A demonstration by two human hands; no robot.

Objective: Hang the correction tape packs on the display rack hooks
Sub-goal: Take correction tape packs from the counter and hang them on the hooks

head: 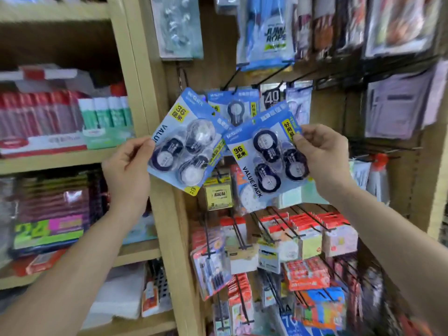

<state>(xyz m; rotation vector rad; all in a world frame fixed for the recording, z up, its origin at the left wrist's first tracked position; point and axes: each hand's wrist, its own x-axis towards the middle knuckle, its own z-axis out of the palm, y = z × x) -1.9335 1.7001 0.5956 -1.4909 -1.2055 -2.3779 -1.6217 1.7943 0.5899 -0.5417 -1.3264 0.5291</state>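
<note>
My left hand (126, 166) grips the left edge of a blue correction tape pack (186, 139), which is tilted clockwise in front of the rack. My right hand (322, 151) pinches the right edge of a second blue pack (264, 156), tilted the other way and overlapping the first one's corner. Each pack holds three round dispensers and carries a yellow "36" label. Behind them, another pack of the same kind (232, 107) hangs on a black rack hook (229, 81). Both held packs are below and in front of that hook.
Wooden shelving (143, 76) stands to the left with glue sticks (106, 112) and boxed stationery. More black hooks carry a jump rope pack (269, 32) above and red-topped sticky note packs (308, 229) below. A yellow price tag (218, 196) hangs under the packs.
</note>
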